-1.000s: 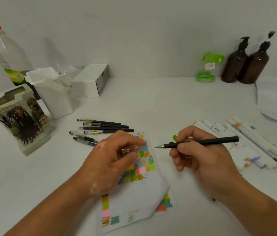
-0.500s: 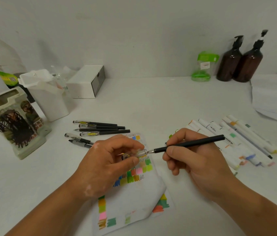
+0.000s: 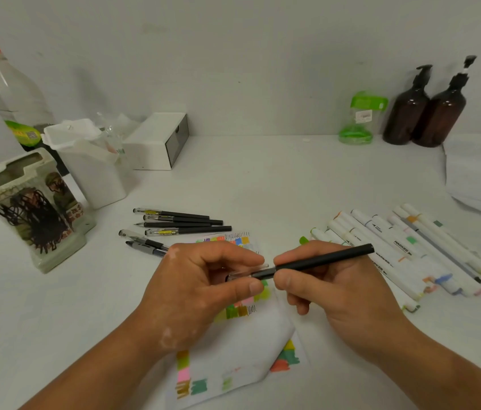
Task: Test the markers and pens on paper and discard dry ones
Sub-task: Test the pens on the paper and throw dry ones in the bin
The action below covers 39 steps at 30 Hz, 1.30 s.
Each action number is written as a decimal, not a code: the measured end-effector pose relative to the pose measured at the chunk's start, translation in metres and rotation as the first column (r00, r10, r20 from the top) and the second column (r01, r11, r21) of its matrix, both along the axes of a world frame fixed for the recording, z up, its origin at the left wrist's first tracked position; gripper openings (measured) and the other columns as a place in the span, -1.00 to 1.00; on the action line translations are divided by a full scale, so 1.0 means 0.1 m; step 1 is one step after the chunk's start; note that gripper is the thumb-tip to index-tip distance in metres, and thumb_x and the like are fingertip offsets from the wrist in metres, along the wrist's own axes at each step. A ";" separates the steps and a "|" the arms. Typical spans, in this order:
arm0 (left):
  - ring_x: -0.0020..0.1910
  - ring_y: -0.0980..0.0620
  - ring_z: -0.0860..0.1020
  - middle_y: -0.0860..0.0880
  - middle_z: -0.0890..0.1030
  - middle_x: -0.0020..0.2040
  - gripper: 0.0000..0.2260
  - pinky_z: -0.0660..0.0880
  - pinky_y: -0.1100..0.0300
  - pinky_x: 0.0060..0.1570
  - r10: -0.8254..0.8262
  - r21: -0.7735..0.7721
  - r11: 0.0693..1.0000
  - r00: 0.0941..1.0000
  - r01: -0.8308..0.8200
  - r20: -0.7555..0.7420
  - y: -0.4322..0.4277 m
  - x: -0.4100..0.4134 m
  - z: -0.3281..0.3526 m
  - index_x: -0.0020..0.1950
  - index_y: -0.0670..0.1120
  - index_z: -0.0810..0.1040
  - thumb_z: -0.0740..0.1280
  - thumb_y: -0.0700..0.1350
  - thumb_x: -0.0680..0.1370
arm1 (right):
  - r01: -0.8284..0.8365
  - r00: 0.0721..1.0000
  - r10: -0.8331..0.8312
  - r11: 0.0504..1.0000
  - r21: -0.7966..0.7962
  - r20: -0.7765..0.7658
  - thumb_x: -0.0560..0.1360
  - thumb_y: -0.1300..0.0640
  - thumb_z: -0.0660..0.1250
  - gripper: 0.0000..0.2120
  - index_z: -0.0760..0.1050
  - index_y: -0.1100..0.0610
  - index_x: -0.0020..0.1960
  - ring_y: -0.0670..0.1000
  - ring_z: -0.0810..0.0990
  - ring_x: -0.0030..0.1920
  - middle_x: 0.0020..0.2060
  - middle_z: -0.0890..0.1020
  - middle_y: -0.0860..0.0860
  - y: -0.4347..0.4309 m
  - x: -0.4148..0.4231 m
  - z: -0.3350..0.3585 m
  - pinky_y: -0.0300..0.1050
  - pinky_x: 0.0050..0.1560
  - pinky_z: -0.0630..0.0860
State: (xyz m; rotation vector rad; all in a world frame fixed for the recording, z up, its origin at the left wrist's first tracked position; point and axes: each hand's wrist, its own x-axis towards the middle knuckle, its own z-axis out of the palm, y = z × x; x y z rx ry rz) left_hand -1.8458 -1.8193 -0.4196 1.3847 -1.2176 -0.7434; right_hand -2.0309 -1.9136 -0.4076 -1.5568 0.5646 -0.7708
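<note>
White table (image 3: 263,179) spreads before us, with the colour-swatched paper (image 3: 233,347) lying on it. Over the paper our left hand (image 3: 192,294) and right hand (image 3: 348,300) meet: the right grips the black pen (image 3: 322,259), the left pinches the clear cap (image 3: 240,275), which sits over the pen's tip.
</note>
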 end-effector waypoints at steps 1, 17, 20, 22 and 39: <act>-0.18 -0.02 0.70 -0.05 0.73 -0.17 -0.75 0.62 0.19 -0.15 -0.001 -0.004 1.000 1.000 0.001 0.002 0.00 -0.01 0.00 -0.04 0.06 0.74 0.59 -0.10 0.31 | -0.008 1.000 0.008 1.000 0.008 0.008 0.30 0.12 0.53 -0.89 0.72 0.01 -0.17 -0.06 0.59 -0.45 -0.43 0.65 0.02 0.01 0.00 0.01 -0.24 -0.39 0.53; -0.14 -0.04 0.68 -0.03 0.69 -0.17 -0.79 0.62 0.11 -0.09 0.295 -0.146 0.943 0.954 -0.300 -0.057 0.19 0.40 0.09 -0.07 0.14 0.71 0.53 -0.02 0.32 | 0.079 0.940 -0.183 0.938 -0.337 -0.288 0.36 0.09 0.60 -0.70 0.63 -0.15 0.02 -0.08 0.65 -0.30 -0.25 0.73 -0.12 0.00 -0.01 0.02 -0.20 -0.24 0.61; -0.24 -0.04 0.64 -0.08 0.68 -0.20 -0.76 0.59 0.14 -0.13 0.323 -0.236 0.904 0.931 -0.356 -0.167 0.63 0.57 0.07 -0.03 0.05 0.71 0.62 -0.07 0.34 | 0.037 0.950 -0.178 0.880 -0.474 -0.257 0.37 0.11 0.57 -0.75 0.64 -0.17 -0.06 -0.10 0.63 -0.30 -0.25 0.70 -0.20 0.28 0.05 0.02 -0.34 -0.31 0.52; -0.25 -0.07 0.63 -0.10 0.68 -0.19 -0.72 0.59 0.17 -0.16 0.336 -0.237 0.894 0.919 -0.380 -0.206 1.06 0.63 -0.01 -0.01 0.00 0.71 0.62 -0.04 0.32 | -0.054 0.967 -0.087 0.850 -0.524 -0.240 0.37 0.09 0.57 -0.77 0.64 -0.17 -0.06 -0.09 0.63 -0.30 -0.23 0.69 -0.22 0.59 0.15 -0.02 -0.38 -0.33 0.48; -0.22 -0.14 0.62 -0.24 0.65 -0.13 -0.93 0.62 0.13 -0.20 0.970 0.691 0.192 0.241 -0.697 -0.026 4.67 0.63 -2.23 -0.04 -0.18 0.69 0.43 -0.29 0.52 | -0.739 0.648 0.542 0.619 -0.267 -0.535 0.39 -0.16 0.35 -0.78 0.57 -0.18 0.01 -0.24 0.62 -0.21 -0.25 0.63 -0.28 2.60 1.25 -1.68 -0.33 -0.27 0.57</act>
